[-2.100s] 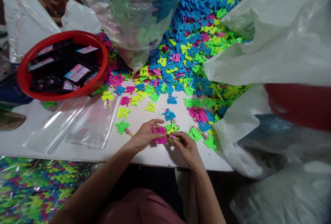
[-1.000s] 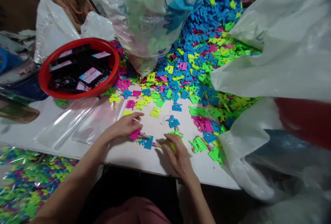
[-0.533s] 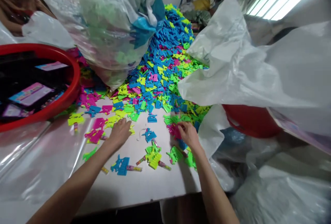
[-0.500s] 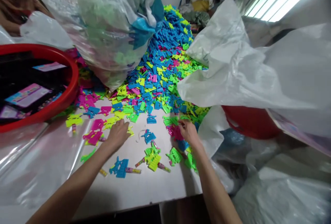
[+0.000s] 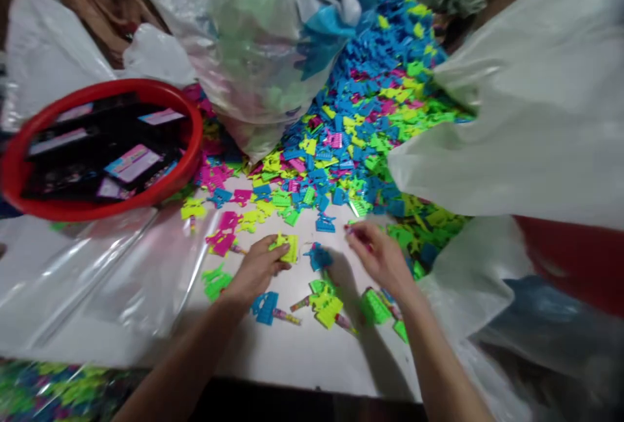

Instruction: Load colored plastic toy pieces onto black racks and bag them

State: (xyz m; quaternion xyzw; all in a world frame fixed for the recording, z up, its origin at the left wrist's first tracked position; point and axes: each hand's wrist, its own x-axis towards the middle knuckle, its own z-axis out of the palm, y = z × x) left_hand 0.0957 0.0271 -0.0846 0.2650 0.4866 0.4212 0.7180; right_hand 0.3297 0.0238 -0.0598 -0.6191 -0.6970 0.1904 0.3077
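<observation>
My left hand (image 5: pixel 256 269) pinches a flat yellow plastic piece (image 5: pixel 288 248) with a cut-out outline, raised just over the white tabletop (image 5: pixel 302 360). To its right, my right hand (image 5: pixel 383 256) is closed on what looks like a small candy tube (image 5: pixel 349 231); its reddish-purple end shows and the fingers cover most of it. Between the hands lies a blue piece (image 5: pixel 319 257). Nearer me are a blue piece with a candy tube (image 5: pixel 287 316), a yellow piece (image 5: pixel 327 308) over a green one, and a green piece (image 5: pixel 374 307) by my right wrist.
A large heap of blue, yellow, green and pink pieces (image 5: pixel 361 90) rises at the back. A full plastic bag (image 5: pixel 263 51) leans before it. At left stand a red basin (image 5: pixel 195 142) of black packages and flat clear bags (image 5: pixel 146 279). White sacking (image 5: pixel 526 123) hangs at right.
The pink piece held earlier lies at the left among others. My left hand has picked up a yellow piece; my right has lifted off the right-hand pieces with a small tube. The camera view has shifted.
</observation>
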